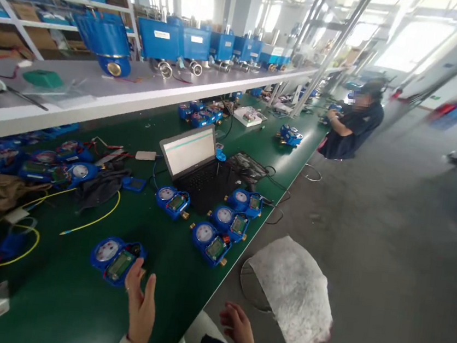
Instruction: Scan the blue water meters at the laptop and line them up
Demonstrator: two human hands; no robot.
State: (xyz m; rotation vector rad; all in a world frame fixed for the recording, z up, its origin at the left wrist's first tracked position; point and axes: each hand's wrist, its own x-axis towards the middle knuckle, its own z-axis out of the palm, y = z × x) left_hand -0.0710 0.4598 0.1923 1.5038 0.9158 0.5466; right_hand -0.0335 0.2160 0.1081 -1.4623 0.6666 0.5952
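So both hands are empty here: the left hand (pixel 139 304) is raised edge-on over the green bench (pixel 66 296) with its fingers (pixel 135 277) straight and loosely together, thumb a bit apart, not gripping anything, and the right hand (pixel 238 324) hangs off the bench edge down by the lap, fingers loosely curled, also holding nothing. The closest thing to the left hand is a blue water meter (pixel 116 259) lying flat, dial and little green screen facing up, just beyond the fingertips but not touched. Three more meters (pixel 226 223) sit in a diagonal row near the bench edge, another one (pixel 173 201) is right in front of the open laptop (pixel 196 162), and yellow cable (pixel 94 221) loops across the mat to the left. A white cloth-covered stool (pixel 293 292) stands on the floor beside the bench, and a co-worker (pixel 355 125) sits further down the line. Looks to me like a between-meters moment, reaching for the nearest unit; picking it up would mean lowering the left hand and opening the fingers around the body, clear of the brass ends
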